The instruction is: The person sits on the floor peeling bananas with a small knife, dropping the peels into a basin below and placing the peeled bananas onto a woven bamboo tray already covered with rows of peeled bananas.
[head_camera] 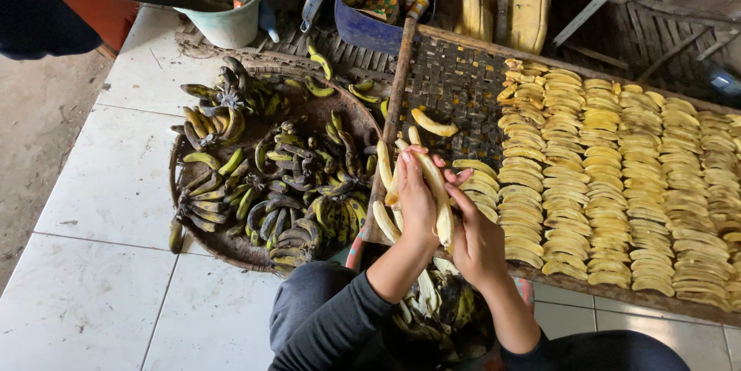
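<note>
Woven drying rack (455, 85): flat lattice of dark strips, loaded with rows of pale yellow peeled banana slices (617, 178), curved and matte. Round shallow basket (231, 251): piled with unpeeled bananas (278, 193), green-black, blotched skins. Bucket of peels (444, 313) between the knees. Left hand (417, 201): closed around a peeled banana (438, 186), smooth, soft-looking, held upright just above the rack edge. Right hand (478, 243): fingers loosely open, touching the same fruit. Likely fault: soft flesh snapping or slipping under excess squeeze, dropping onto the tiled floor (100, 186).
</note>
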